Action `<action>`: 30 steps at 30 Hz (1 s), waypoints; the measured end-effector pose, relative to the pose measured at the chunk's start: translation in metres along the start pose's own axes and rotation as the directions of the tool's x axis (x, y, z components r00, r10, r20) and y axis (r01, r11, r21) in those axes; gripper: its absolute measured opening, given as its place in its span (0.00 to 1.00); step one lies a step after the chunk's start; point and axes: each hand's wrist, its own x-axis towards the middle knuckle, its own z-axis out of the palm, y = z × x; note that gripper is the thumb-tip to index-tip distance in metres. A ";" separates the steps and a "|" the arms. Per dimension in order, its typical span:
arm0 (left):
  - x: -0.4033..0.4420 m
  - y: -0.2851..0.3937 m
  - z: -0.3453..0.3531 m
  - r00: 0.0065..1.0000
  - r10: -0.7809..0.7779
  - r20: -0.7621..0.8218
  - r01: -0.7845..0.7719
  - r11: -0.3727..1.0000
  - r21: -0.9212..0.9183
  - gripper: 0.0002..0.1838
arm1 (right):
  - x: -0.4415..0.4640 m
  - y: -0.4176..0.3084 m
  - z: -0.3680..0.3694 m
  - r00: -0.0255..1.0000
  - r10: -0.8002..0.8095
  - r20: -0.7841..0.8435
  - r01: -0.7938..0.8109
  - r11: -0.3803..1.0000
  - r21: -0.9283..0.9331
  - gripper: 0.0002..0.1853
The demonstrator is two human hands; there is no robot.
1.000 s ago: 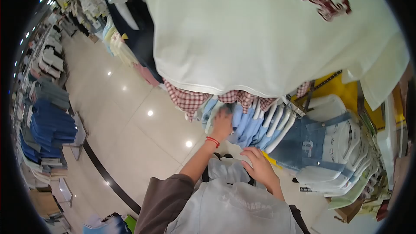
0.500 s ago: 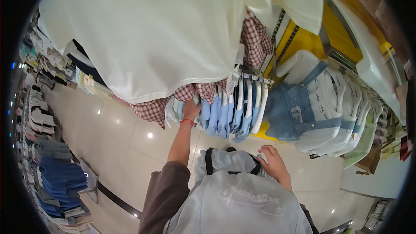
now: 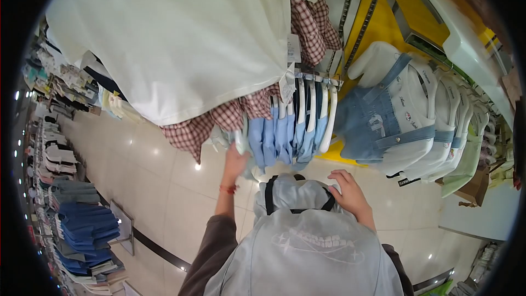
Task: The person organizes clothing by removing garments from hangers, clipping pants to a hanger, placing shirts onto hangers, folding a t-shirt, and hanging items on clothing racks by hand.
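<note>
My left hand (image 3: 234, 163), with a red cord on its wrist, is beside the pale end of a row of hanging clothes; motion blurs its fingers, so any hold cannot be made out. Nearest to it is a pale green garment (image 3: 256, 140) on the rail, followed by blue garments (image 3: 284, 141) on white hangers. My right hand (image 3: 350, 191) is at the upper right edge of a grey printed garment (image 3: 307, 241) with black straps at my chest. Its fingers are loosely bent and apart, with nothing visible in them.
A large white shirt (image 3: 181, 44) over a red checked garment (image 3: 192, 131) hangs above the rail (image 3: 320, 78). Denim overalls (image 3: 378, 115) with white tops hang to the right. A shelf edge (image 3: 455, 27) juts out at upper right. Folded blue clothes (image 3: 85, 225) are stacked left.
My left hand has drawn back slightly downward from among the pale garments. The view has shifted a little, and my right hand stays by the grey garment.
</note>
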 end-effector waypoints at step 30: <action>-0.089 0.015 -0.053 0.887 0.184 0.423 -0.321 0.905 0.279 0.19 | 0.075 -0.050 0.106 0.996 0.081 -0.020 -0.080 0.996 0.046 0.25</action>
